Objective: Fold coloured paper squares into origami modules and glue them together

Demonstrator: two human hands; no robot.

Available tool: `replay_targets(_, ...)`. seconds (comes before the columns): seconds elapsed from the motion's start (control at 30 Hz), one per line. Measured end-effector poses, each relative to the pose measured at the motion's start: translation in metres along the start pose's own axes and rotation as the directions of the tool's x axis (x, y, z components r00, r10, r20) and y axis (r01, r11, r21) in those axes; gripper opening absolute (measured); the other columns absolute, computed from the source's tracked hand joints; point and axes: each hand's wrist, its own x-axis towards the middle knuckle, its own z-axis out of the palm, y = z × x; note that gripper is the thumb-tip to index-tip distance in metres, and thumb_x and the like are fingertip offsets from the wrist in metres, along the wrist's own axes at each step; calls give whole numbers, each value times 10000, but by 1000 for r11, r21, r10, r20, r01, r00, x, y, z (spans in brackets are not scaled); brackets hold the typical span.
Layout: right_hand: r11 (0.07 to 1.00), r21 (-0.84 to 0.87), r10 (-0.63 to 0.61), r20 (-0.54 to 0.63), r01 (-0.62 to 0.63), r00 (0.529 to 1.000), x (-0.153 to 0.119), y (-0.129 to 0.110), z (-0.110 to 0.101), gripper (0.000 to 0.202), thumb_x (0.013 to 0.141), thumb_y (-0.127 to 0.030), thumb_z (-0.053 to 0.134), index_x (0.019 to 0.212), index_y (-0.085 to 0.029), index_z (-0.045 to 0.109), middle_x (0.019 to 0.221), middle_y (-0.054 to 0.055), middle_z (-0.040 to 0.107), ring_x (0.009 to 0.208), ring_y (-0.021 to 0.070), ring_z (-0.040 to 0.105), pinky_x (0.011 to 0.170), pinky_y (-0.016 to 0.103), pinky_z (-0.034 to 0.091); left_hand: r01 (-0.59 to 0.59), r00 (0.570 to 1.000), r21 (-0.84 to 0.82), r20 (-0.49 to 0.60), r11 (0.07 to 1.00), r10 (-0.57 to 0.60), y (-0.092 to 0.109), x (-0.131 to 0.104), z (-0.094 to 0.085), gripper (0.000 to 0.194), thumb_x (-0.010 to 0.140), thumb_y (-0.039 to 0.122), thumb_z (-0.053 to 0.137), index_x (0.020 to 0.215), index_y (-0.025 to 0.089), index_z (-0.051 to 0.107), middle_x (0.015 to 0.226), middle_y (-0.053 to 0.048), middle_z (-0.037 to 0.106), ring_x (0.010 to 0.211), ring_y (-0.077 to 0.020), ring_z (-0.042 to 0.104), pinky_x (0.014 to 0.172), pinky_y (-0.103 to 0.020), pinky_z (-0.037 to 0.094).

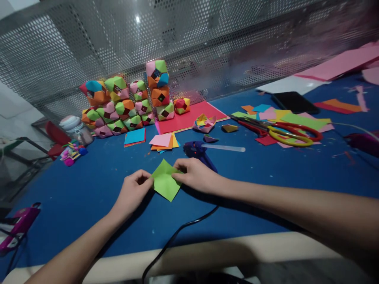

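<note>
A square of light green paper (166, 183) is turned like a diamond between my hands, with faint creases across it. The fingers of my left hand (134, 187) pinch its left corner. At the opposite corner, my right hand (197, 175) has its thumb on top and its fingers closed around the edge. Just beyond my right hand lies a dark blue glue gun (194, 148), partly hidden by that hand, with a clear glue stick (226, 148) poking out of its back. Small stacks of coloured paper squares (161, 141) sit a little farther away.
Folded paper balls (126, 108) are stacked along the perforated metal panel (189, 51). Yellow-and-red-handled scissors (288, 134) lie on scraps at right, near a black phone (294, 101). A black cable (180, 228) crosses the table's front edge. Small colourful trinkets (72, 153) lie at left.
</note>
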Motion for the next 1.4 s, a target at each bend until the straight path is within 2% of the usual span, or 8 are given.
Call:
replay_targets(0.13,950,-261,-157,70,170,985,-1,7,7,87,731,-85,516,681,-154,535,704,8,526,682,125,460,603,233,327,-226,974,331,58,916,219,-15,7,-3,132,751,206,511,658,158,591,687,1,575,653,-125,520,611,-243,404)
replay_targets(0.23,915,-354,-178,76,193,981,-1,9,13,77,764,-139,539,839,-154,552,810,42,566,763,161,489,659,263,345,-297,955,410,133,862,265,-20,11,-4,114,753,162,496,677,156,581,703,-6,562,679,-129,517,636,-254,408)
replay_targets(0.37,947,-291,-133,21,133,991,0,11,19,175,796,-196,568,963,-150,541,845,46,593,769,172,509,688,279,352,-323,945,397,187,859,268,-20,13,-9,108,760,128,495,708,158,584,714,-4,566,689,-127,527,641,-249,414)
replay_targets(0.47,936,-272,-234,0,225,972,-1,14,20,117,821,-136,528,934,-159,547,858,45,598,794,167,501,711,281,331,-333,936,346,234,877,263,-20,14,-12,122,781,117,489,742,160,596,754,-8,589,727,-128,546,663,-246,419)
replay_targets(0.7,850,-344,-411,42,399,911,-2,23,15,149,820,-47,434,796,-159,530,863,55,576,797,167,447,696,289,286,-381,917,275,234,883,323,-29,21,-11,122,821,123,490,798,166,602,801,-19,595,786,-131,548,726,-259,417)
replay_targets(0.97,742,-426,-527,106,518,843,-5,20,17,163,889,-177,434,960,-142,576,867,66,606,821,182,467,716,312,292,-422,899,268,247,866,361,-34,20,-10,136,803,78,493,807,167,595,814,-23,594,800,-139,539,744,-277,416)
replay_targets(1.13,638,-483,-621,139,600,772,-7,20,17,221,894,-141,416,823,-141,625,871,65,632,811,169,474,720,312,290,-450,881,284,297,847,369,-34,22,-15,133,818,108,494,830,172,610,829,-29,603,814,-146,543,756,-291,425)
replay_targets(1.4,539,-581,-614,225,610,757,-11,21,16,243,906,-131,402,863,-152,639,850,67,640,804,171,483,744,326,293,-470,861,286,359,835,361,-28,24,-22,180,828,106,475,866,171,638,841,-33,616,818,-141,561,764,-279,440)
